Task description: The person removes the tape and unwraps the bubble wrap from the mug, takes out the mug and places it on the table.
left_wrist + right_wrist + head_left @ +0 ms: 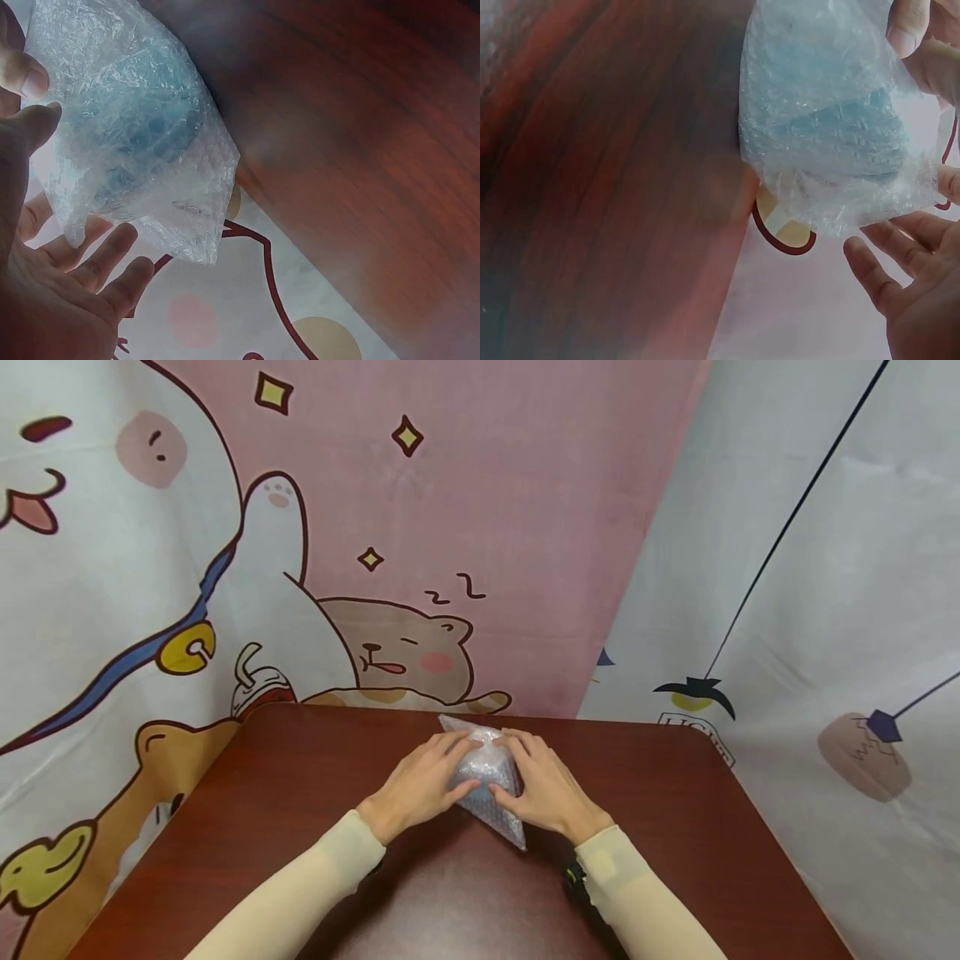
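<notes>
A bubble-wrap package [487,767] stands on the dark red-brown table [465,902], its corners sticking out at the back left and front right. Something light blue shows through the wrap [139,131]; its kind is hidden. My left hand [422,778] rests along the package's left side, thumb in front and fingers spread loosely toward its top. On the other side my right hand [547,783] mirrors it, fingertips near the top of the wrap. Both wrist views show the fingers [870,274] fairly straight and spread, some partly behind the wrap, with the palms away from it.
Behind the table's far edge hangs a cloth printed with cartoon animals [405,647] on pink and white. A white printed cloth [817,610] hangs along the right side. Cream sleeves [300,885] cover both forearms, and a dark band [576,873] shows at the right wrist.
</notes>
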`<action>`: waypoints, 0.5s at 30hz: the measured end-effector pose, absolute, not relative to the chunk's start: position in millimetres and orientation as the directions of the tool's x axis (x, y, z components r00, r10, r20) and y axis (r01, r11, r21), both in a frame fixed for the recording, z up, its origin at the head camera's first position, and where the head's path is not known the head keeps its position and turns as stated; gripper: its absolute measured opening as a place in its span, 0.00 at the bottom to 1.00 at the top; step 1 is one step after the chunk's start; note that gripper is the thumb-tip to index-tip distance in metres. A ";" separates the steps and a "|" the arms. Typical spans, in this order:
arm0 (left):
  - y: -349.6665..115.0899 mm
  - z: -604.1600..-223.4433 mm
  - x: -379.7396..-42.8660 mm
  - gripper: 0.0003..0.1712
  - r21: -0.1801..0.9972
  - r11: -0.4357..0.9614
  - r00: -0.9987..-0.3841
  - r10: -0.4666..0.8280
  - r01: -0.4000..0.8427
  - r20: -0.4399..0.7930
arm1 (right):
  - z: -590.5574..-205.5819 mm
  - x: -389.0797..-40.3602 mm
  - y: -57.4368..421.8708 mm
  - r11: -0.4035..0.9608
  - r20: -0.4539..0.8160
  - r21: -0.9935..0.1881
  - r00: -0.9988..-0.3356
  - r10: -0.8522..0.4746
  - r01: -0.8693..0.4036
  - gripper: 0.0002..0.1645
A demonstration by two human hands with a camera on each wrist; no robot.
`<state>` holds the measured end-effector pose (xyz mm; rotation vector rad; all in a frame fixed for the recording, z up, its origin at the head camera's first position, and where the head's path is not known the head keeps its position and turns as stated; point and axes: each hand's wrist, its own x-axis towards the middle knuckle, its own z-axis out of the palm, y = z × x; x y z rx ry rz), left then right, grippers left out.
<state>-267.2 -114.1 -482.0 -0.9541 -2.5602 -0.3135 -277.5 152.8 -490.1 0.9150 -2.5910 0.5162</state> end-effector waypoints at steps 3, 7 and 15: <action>-113.7 -482.4 -263.6 0.38 0.065 0.742 -0.688 0.581 0.668 0.436 | -489.6 -273.8 153.2 0.729 0.440 -0.204 -0.727 -0.528 -0.653 0.44; -113.2 -482.7 -260.2 0.38 0.057 0.737 -0.676 0.582 0.673 0.452 | -489.1 -269.4 154.0 0.730 0.449 -0.201 -0.723 -0.525 -0.654 0.44; -112.2 -484.2 -253.5 0.37 -0.005 0.744 -0.654 0.591 0.669 0.472 | -490.7 -260.3 156.9 0.744 0.444 -0.179 -0.728 -0.523 -0.643 0.44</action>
